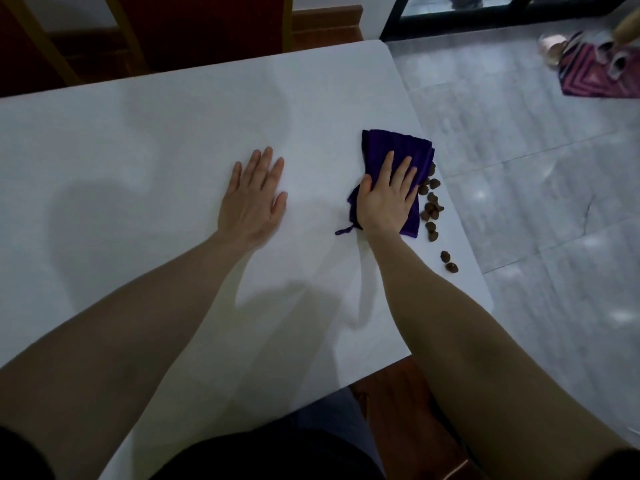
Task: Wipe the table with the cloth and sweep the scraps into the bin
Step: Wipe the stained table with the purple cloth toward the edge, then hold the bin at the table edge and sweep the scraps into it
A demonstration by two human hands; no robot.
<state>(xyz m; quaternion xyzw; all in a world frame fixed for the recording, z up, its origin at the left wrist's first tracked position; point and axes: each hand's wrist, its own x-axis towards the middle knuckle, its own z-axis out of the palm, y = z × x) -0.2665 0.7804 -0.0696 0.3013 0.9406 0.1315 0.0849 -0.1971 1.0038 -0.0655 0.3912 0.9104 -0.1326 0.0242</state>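
The table (173,140) has a smooth, matte white top with a rounded far right corner and soft shadows lying across it. On its right side lies the cloth (398,147), a dark purple piece of soft fabric, folded into a rough oblong with fine ribbing on its far part and a thin loop of the same purple sticking out at its near left corner. The right hand (386,199) lies flat on top of the cloth, fingers straight and slightly spread, pressing it against the table rather than gripping it. The left hand (254,199) rests palm down on the bare white surface, well to the left of the cloth, fingers straight and close together, holding nothing.

Just to the right of the cloth, along the table's right edge, lie the scraps (431,209): small brown lumps, rounded and irregular, like bits of shell. Most sit in a loose line touching or just beside the cloth's right border, and two more lie apart, nearer the person, close to the edge.

Beyond the table the floor (519,168) is pale grey tile with a marbled, glossy look. A pink and purple patterned mat (585,77) lies on it at the far right. No writing or label can be read anywhere
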